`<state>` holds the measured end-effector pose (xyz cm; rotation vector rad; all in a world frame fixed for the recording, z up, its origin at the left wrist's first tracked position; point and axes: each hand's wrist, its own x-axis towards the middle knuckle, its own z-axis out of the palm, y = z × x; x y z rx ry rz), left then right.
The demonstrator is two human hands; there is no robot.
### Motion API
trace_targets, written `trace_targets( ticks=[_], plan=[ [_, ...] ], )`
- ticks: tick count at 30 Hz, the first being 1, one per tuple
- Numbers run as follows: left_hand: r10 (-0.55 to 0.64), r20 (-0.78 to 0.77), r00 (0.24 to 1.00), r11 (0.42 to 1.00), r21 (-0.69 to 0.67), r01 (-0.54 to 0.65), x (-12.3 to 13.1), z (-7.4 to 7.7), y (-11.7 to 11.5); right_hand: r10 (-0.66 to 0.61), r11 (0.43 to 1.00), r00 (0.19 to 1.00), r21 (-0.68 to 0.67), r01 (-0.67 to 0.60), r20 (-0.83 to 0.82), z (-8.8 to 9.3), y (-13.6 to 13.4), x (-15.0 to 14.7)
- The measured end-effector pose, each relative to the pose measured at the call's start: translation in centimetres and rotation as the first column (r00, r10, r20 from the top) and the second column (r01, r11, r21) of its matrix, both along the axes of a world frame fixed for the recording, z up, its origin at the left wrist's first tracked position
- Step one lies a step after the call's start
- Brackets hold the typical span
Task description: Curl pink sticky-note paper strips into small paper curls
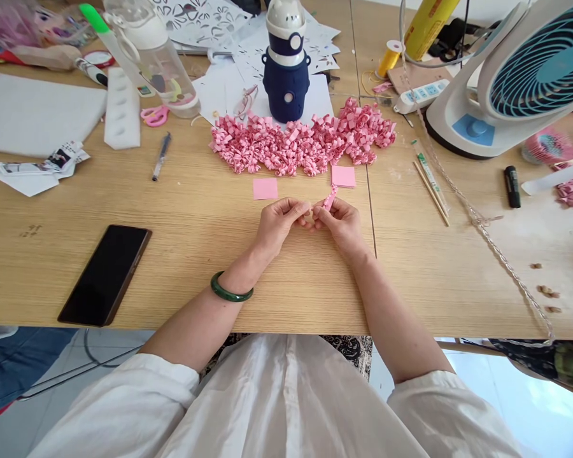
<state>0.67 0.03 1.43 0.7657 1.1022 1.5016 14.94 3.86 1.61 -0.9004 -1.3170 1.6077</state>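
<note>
My two hands meet above the table, just in front of a long heap of curled pink paper pieces (286,149). My right hand (341,222) is closed on a small pink paper strip (330,200), whose upper end looks notched or curled. My left hand (279,222) is pinched shut, its fingertips almost touching the right ones. A small pale thing shows at those left fingertips, too small to make out. One flat pink paper rectangle (265,188) lies beyond my left hand. Beyond the right hand lies a small stack of pink paper rectangles (344,177).
A dark blue bottle (286,89) stands behind the heap. At left are a phone (106,275), a pen (162,156), pink scissors (155,116) and a clear bottle (172,83). On the right are a fan (477,121), wooden sticks (432,194), a black marker (512,187) and a braided cord (499,251).
</note>
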Motion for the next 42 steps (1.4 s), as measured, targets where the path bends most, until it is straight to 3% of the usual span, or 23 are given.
trace_targets(
  ticks=[4,10,16,34,42],
  plan=[
    [0.009,0.008,1.0,1.0,-0.013,-0.009,-0.1,0.1,-0.1,-0.035,0.999,0.999,-0.017,0.035,0.003,-0.1,0.1,0.0],
    [0.027,-0.249,0.968,0.995,0.098,-0.003,-0.4,-0.2,-0.3,-0.073,0.997,0.997,-0.017,0.073,-0.004,-0.3,0.5,0.0],
    [0.093,-0.416,0.905,0.981,0.192,-0.013,-0.4,-0.6,-0.5,0.005,1.0,1.0,-0.013,-0.005,0.004,-0.4,0.5,0.0],
    [0.105,-0.397,0.912,0.991,0.115,-0.064,-0.4,-0.8,-0.3,-0.005,1.0,0.999,0.006,0.005,0.032,-0.9,0.5,0.0],
    [0.121,-0.359,0.926,0.991,0.093,-0.094,-0.4,-0.9,-0.2,0.046,0.999,0.999,0.006,-0.046,0.021,-0.6,0.4,0.1]
  ],
)
